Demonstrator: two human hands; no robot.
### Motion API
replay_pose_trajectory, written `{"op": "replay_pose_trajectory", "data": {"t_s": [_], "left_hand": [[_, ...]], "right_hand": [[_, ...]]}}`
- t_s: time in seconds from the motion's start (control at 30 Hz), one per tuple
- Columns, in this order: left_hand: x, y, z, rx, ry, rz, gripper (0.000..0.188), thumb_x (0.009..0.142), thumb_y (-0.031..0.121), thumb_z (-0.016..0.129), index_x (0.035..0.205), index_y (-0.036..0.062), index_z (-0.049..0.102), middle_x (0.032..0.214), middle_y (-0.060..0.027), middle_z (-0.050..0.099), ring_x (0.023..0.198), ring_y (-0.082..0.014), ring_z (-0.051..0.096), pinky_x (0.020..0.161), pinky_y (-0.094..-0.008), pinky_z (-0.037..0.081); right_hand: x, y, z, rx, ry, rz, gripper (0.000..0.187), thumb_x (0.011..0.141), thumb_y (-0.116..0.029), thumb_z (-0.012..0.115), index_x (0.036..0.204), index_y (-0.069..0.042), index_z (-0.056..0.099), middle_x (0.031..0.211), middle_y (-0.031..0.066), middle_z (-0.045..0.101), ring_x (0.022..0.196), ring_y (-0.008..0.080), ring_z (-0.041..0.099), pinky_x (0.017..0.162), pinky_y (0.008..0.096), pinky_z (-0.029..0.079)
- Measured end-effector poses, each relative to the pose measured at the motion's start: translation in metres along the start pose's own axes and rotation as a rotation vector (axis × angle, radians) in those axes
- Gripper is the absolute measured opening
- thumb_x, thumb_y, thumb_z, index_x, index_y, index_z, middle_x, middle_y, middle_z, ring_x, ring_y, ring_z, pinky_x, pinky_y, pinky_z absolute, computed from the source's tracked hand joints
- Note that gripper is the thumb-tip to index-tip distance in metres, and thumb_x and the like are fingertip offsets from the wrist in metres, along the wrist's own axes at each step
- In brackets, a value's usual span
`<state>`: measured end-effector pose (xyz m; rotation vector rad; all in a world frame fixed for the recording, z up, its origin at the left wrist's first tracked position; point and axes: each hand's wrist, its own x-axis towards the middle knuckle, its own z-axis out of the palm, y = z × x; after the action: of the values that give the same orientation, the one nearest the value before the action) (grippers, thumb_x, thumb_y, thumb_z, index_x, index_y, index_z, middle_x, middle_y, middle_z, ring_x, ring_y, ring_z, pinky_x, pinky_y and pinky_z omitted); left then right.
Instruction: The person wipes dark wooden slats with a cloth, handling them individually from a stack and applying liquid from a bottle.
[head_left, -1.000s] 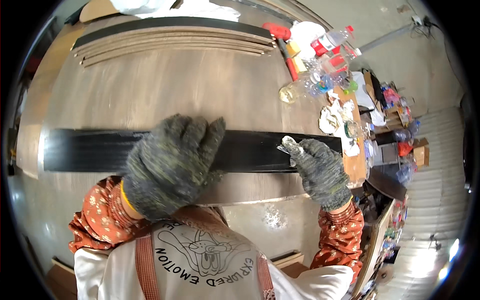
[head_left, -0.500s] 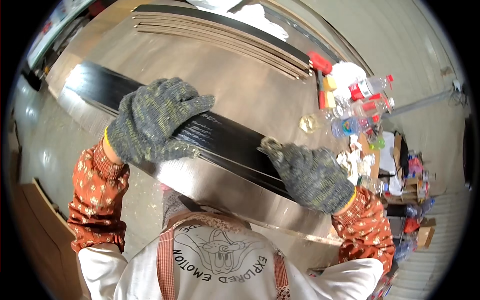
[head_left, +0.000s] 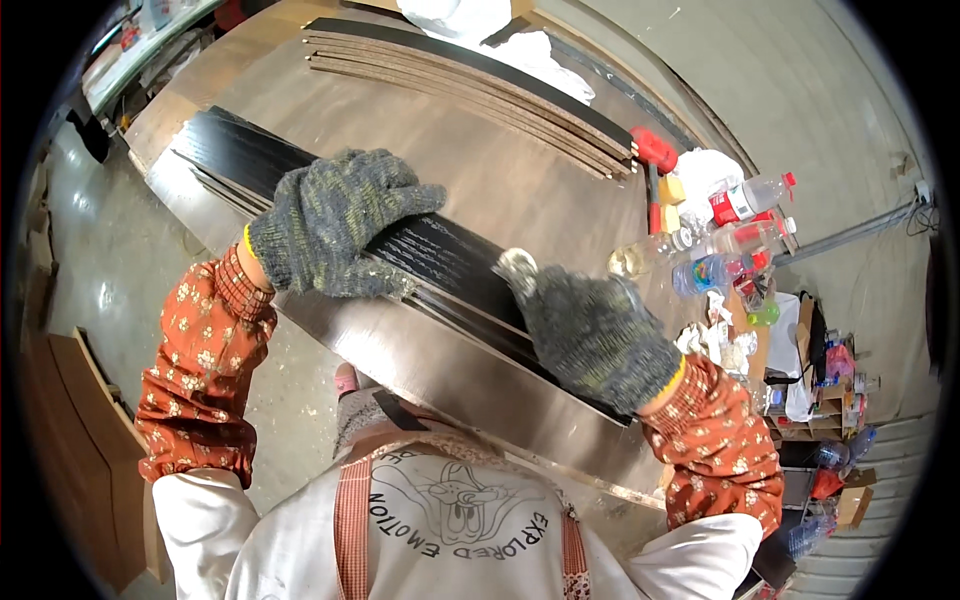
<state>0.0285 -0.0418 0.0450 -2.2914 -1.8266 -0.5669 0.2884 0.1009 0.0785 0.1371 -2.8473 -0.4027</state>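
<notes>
A long black board [head_left: 455, 258] lies slantwise across the table before me, with pale streaks on its glossy top between my hands. More thin strips [head_left: 215, 190] show under its near edge. My left hand [head_left: 335, 225], in a grey knitted glove, spans the board left of the middle, fingers over the far side and thumb at the near side, gripping it. In my right hand [head_left: 595, 335], gloved alike, a small whitish wad of cloth [head_left: 517, 265] is pinched at the fingertips, against or just above the board's top. The palm side of both hands is hidden.
A stack of dark-topped strips [head_left: 470, 95] lies along the table's far side. On the right are a red-handled tool [head_left: 655, 150], yellow blocks [head_left: 672, 190], several plastic bottles [head_left: 745, 200] and crumpled tissues [head_left: 715, 335]. The metallic tabletop [head_left: 400, 350] ends close to my body.
My right hand with the cloth has shifted a little left along the board. More pale streaks show on the black surface. The whole view has also shifted slightly; my left hand keeps its grip.
</notes>
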Motion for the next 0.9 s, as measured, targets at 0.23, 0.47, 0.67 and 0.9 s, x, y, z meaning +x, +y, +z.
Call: {"op": "replay_pose_trajectory", "data": {"t_s": [0.23, 0.47, 0.67, 0.9], "left_hand": [[-0.002, -0.002, 0.003, -0.012, 0.066, 0.038, 0.079, 0.066, 0.060, 0.072, 0.125, 0.0096, 0.058, 0.103, -0.0147, 0.059, 0.092, -0.0349, 0.058, 0.077, -0.0448, 0.048], [-0.006, -0.005, 0.004, 0.006, 0.076, 0.033, 0.078, 0.066, 0.060, 0.071, 0.123, 0.0079, 0.059, 0.103, -0.0145, 0.060, 0.091, -0.0346, 0.060, 0.076, -0.0444, 0.049], [0.001, -0.004, 0.005, 0.008, 0.064, 0.050, 0.079, 0.065, 0.059, 0.073, 0.123, 0.0076, 0.058, 0.102, -0.0150, 0.060, 0.089, -0.0349, 0.060, 0.076, -0.0443, 0.050], [-0.006, -0.004, 0.004, 0.008, 0.016, -0.002, 0.081, 0.066, 0.058, 0.070, 0.128, 0.0097, 0.054, 0.111, -0.0146, 0.057, 0.097, -0.0347, 0.058, 0.084, -0.0453, 0.048]], "right_hand": [[-0.004, -0.001, 0.014, -0.105, 0.069, -0.060, 0.020, 0.081, -0.010, 0.055, 0.097, 0.001, 0.060, 0.071, 0.0055, 0.053, 0.053, 0.0196, 0.058, 0.041, 0.0326, 0.043], [0.003, -0.009, 0.001, 0.115, -0.048, 0.106, 0.025, 0.084, -0.013, 0.051, 0.105, 0.000, 0.057, 0.076, 0.0084, 0.057, 0.056, 0.0232, 0.060, 0.047, 0.0357, 0.047], [-0.001, -0.007, 0.003, 0.153, -0.202, 0.179, 0.026, 0.085, -0.012, 0.050, 0.107, 0.000, 0.056, 0.076, 0.0094, 0.058, 0.058, 0.0240, 0.061, 0.048, 0.0360, 0.047], [-0.001, -0.009, 0.002, 0.041, -0.103, 0.034, 0.034, 0.084, -0.010, 0.051, 0.113, 0.008, 0.055, 0.076, 0.0094, 0.059, 0.060, 0.0230, 0.061, 0.048, 0.0350, 0.047]]}}
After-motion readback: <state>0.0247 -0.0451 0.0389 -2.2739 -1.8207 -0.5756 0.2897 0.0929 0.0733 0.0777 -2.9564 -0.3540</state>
